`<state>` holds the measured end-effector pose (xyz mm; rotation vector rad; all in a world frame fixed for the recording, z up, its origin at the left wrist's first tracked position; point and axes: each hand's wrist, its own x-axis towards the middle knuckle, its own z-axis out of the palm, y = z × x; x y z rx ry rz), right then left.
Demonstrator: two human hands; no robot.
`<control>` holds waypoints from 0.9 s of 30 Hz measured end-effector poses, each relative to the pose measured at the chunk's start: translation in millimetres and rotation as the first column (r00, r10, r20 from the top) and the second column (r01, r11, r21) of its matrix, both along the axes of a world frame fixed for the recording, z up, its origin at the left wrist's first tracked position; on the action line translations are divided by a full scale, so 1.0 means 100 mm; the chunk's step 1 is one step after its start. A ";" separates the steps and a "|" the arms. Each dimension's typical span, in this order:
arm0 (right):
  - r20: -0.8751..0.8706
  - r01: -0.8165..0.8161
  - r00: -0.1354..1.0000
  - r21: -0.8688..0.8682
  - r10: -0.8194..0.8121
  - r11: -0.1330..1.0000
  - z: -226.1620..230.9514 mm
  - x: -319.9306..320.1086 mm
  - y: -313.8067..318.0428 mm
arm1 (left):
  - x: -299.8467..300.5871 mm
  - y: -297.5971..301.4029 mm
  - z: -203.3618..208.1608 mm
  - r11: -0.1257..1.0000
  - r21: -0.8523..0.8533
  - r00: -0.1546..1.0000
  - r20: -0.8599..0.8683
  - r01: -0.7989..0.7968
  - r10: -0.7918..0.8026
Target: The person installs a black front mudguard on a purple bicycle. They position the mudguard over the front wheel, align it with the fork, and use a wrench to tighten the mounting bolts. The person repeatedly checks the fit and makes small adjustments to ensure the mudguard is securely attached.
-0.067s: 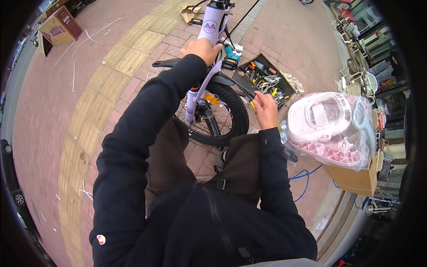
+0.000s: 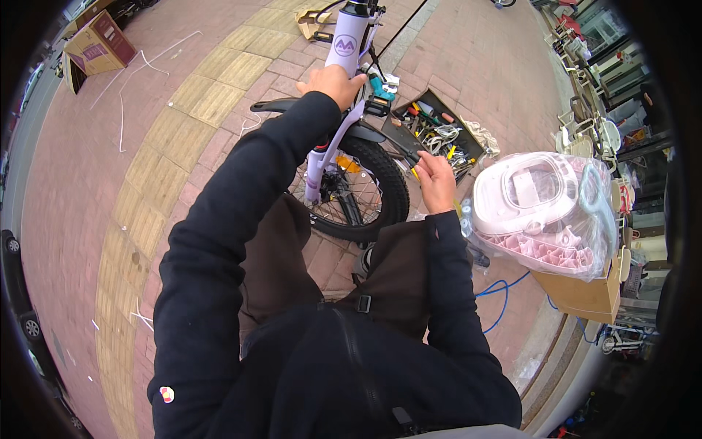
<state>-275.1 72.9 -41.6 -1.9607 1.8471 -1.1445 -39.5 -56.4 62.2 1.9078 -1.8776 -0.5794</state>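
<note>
A pale lilac bicycle (image 2: 341,60) stands in front of me, its front wheel (image 2: 395,192) between my legs. My left hand (image 2: 335,85) is closed around the lower end of its frame tube, just above the fork (image 2: 314,174). My right hand (image 2: 437,181) is to the right of the tyre, its fingers pinched on the end of a slim black rod-like tool (image 2: 404,151). The tool's far end lies near the black mudguard (image 2: 363,132), and I cannot make out its tip or exact kind. A bit of yellow shows beside my fingers.
Beyond my right hand lies an open tool tray (image 2: 395,130) full of hand tools and cables, with a teal power tool (image 2: 380,86) beside it. A plastic-wrapped pink and white item (image 2: 526,192) sits on a cardboard box (image 2: 585,291) at right. A blue hose (image 2: 504,296) crosses the paving.
</note>
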 end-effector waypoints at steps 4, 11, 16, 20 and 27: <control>0.026 0.004 1.000 0.019 -0.004 1.000 -0.03 0.01 0.02 | 0.00 -0.02 -0.04 0.999 0.039 0.998 -0.062 0.014 -0.012; 0.593 -0.097 0.804 0.201 -0.043 0.975 -0.17 -0.02 -0.04 | 0.02 -0.07 -0.18 0.995 -0.103 0.992 -0.126 0.016 -0.029; 0.199 -0.099 0.977 0.122 0.073 0.988 -0.10 -0.11 -0.04 | 0.06 -0.08 -0.23 0.967 -0.205 0.981 -0.089 0.153 -0.174; 0.112 -0.104 0.989 0.044 0.098 0.994 0.01 -0.09 -0.02 | 0.11 -0.13 -0.22 0.964 -0.167 0.958 -0.166 0.205 -0.233; 0.207 -0.112 0.974 0.070 0.095 0.991 0.00 -0.07 -0.01 | 0.24 -0.08 -0.25 0.965 -0.161 0.929 -0.276 0.208 -0.246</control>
